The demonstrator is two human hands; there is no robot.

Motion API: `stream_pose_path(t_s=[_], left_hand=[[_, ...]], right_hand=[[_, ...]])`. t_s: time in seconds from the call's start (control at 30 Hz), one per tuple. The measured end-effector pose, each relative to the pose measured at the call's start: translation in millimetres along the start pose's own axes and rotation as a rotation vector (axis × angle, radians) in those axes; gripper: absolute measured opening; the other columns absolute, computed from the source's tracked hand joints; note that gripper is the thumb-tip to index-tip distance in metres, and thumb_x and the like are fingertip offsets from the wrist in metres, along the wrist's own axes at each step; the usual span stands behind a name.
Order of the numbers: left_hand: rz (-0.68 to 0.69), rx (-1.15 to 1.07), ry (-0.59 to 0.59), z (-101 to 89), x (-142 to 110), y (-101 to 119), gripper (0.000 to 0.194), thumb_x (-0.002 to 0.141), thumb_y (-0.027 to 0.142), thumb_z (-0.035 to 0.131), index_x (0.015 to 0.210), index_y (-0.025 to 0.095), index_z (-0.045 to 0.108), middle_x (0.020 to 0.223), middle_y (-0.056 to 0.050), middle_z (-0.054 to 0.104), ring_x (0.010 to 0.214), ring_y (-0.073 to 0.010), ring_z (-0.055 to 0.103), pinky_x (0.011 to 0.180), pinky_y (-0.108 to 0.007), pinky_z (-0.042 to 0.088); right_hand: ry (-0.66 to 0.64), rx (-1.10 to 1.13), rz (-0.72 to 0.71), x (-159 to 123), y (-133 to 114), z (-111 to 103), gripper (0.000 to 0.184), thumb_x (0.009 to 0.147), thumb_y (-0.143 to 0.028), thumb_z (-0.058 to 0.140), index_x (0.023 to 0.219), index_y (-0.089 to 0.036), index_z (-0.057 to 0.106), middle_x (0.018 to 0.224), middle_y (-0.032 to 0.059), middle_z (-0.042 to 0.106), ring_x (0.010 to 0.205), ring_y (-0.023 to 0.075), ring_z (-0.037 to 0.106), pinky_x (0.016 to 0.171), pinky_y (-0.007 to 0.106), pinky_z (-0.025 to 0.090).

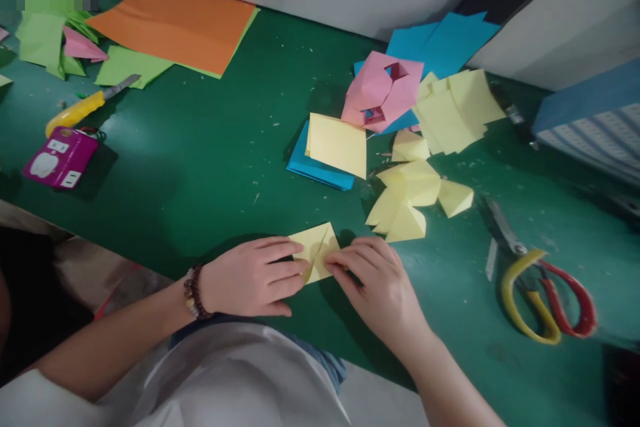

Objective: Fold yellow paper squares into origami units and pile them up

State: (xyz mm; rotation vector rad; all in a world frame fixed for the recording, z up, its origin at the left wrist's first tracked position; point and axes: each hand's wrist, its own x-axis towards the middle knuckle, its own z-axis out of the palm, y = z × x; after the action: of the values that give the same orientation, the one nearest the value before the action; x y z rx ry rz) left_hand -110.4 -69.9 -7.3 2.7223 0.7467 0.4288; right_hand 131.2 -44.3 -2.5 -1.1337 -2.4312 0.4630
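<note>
Folded yellow paper (320,240) lay near front edge of bench (210,147). I saw left hand (250,277) resting flat, unclenched, on its left side; right hand (377,280) pinching its right side.

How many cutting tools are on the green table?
2: a yellow-handled knife near the purple pack at left, and scissors right of the right hand. Others may be hidden.

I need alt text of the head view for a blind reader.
The left hand rests its fingers on creased yellow paper while the right hand touches its edge, on a green table. Yellow folded pieces, a pink folded shape and blue sheets lie beyond, scissors at right, a yellow cutter at left.
</note>
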Motion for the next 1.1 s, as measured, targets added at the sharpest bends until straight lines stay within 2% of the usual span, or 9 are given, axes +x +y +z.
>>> stream_pose_path(t_s=[0.17, 0.37, 0.7, 0.9, 1.1], left_hand=[[0.009, 0.016, -0.065, -5.1, 3.2, 1.7, 0.050, 0.088, 0.045, 0.060, 0.131, 0.019, 0.053, 0.124, -0.006, 0.062, 0.122, -0.0260, 0.049, 0.107, -0.041, 0.039], [-0.013, -0.001, -0.087, -7.2, 5.1, 1.5, 0.044, 0.086, 0.046, 0.063, 0.121, 0.019, 0.060, 0.122, -0.005, 0.063, 0.122, -0.0251, 0.049, 0.107, -0.040, 0.038], [-0.019, -0.010, -0.102, -6.2, 4.0, 1.0, 0.041, 0.090, 0.046, 0.058, 0.121, 0.020, 0.060, 0.126, -0.003, 0.061, 0.124, -0.0260, 0.046, 0.108, -0.041, 0.035], [-0.010, 0.004, -0.121, -7.3, 4.3, 0.3, 0.041, 0.092, 0.047, 0.055, 0.123, 0.020, 0.059, 0.138, -0.001, 0.054, 0.125, -0.0253, 0.044, 0.109, -0.041, 0.033], [-0.017, -0.015, -0.112, -6.1, 3.7, -0.5, 0.041, 0.092, 0.048, 0.054, 0.123, 0.021, 0.059, 0.140, -0.001, 0.054, 0.126, -0.0246, 0.044, 0.109, -0.040, 0.033]], right_hand=[[0.002, 0.004, 0.004, 0.0, 0.2, 0.3, 0.010, 0.090, -0.020, 0.059, 0.084, -0.020, 0.067, 0.077, 0.0024, 0.069, 0.085, 0.0197, 0.057, 0.077, 0.034, 0.047], [0.011, 0.006, 0.016, 0.1, 0.2, 1.1, 0.011, 0.090, -0.021, 0.058, 0.083, -0.021, 0.067, 0.076, 0.0025, 0.069, 0.084, 0.0192, 0.057, 0.076, 0.034, 0.046], [0.007, -0.002, 0.025, -0.5, 0.1, 1.7, 0.010, 0.089, -0.021, 0.059, 0.084, -0.020, 0.068, 0.077, 0.0025, 0.069, 0.085, 0.0202, 0.057, 0.074, 0.034, 0.046], [0.006, -0.018, 0.013, -1.0, -0.4, 0.7, 0.009, 0.089, -0.021, 0.059, 0.086, -0.020, 0.068, 0.079, 0.0031, 0.069, 0.085, 0.0208, 0.057, 0.075, 0.035, 0.047], [0.019, -0.035, 0.007, -0.2, 0.5, 3.2, 0.010, 0.089, -0.021, 0.059, 0.086, -0.020, 0.068, 0.078, 0.0037, 0.069, 0.084, 0.0206, 0.057, 0.076, 0.035, 0.049]])
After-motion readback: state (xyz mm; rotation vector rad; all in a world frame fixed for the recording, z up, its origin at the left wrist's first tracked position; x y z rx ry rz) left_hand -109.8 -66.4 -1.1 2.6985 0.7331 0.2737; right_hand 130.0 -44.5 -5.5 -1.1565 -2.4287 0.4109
